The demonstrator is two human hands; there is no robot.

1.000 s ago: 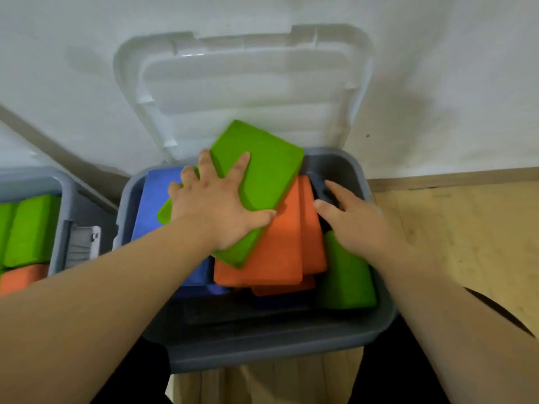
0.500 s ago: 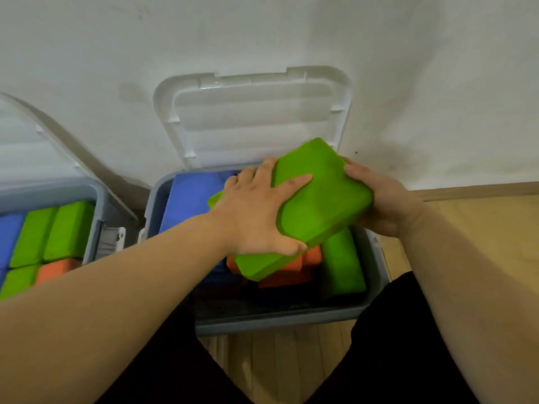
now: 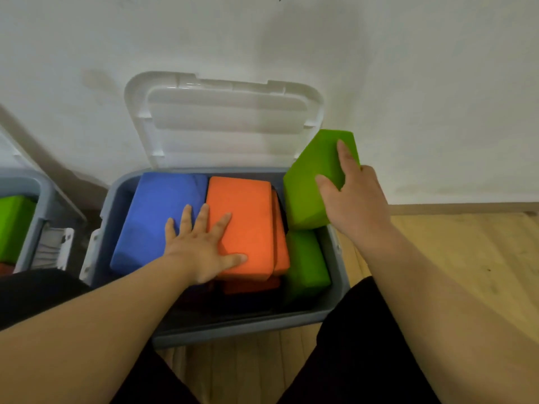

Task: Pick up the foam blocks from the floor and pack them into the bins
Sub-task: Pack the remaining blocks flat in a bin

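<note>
Green block [image 3: 313, 182] gripped by right hand [image 3: 354, 199] over bin's [image 3: 233, 326] right rim; left hand [image 3: 201, 246] flat, fingers spread, on orange block [image 3: 248, 214] & blue block [image 3: 157, 211] inside bin.

I see the left hand [image 3: 204, 252] and right hand [image 3: 355, 205] bare, and the forearms behind the fingers are bare as well, right back to the edge of my feed. Further back from the fingertips, plain black cloth covers both legs. The left leg [image 3: 38, 295] shows as a dark patch outside the left forearm, the right leg [image 3: 358, 354] as a wider one inside the right forearm. The cloth looks matte. Nails are too small to judge.
</note>
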